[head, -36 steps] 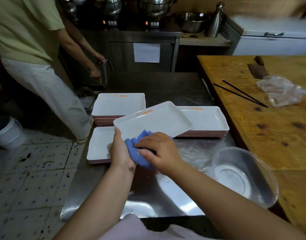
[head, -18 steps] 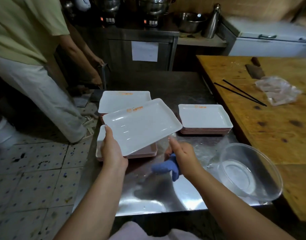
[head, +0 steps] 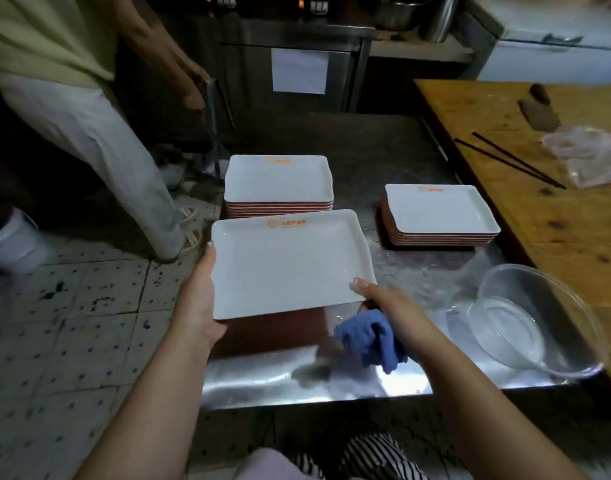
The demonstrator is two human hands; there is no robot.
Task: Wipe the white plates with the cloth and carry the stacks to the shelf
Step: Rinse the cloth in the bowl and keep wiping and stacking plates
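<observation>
White plate (head: pixel 290 265), long axis left-right, gripped by left hand (head: pixel 196 299) and right hand (head: pixel 383 303), which also grasps cloth (head: pixel 370 341) underneath.

Bare forearms; pale pink top (head: pixel 273 465) and striped trousers (head: pixel 366 455).

I hold a white rectangular plate (head: pixel 290 263) above the steel counter (head: pixel 383 157), my left hand (head: pixel 200 299) gripping its edge at nine o'clock, thumb along the rim. My right hand (head: pixel 383 306) pinches its corner at four o'clock while a blue cloth (head: pixel 370 341) is bunched under that palm. At twelve o'clock stands a plate stack (head: pixel 278 183); at two o'clock a lower stack (head: pixel 439 213). A clear bowl (head: pixel 536 320) sits at three o'clock, beside the wooden table (head: pixel 556 216) with chopsticks (head: pixel 511 161).
</observation>
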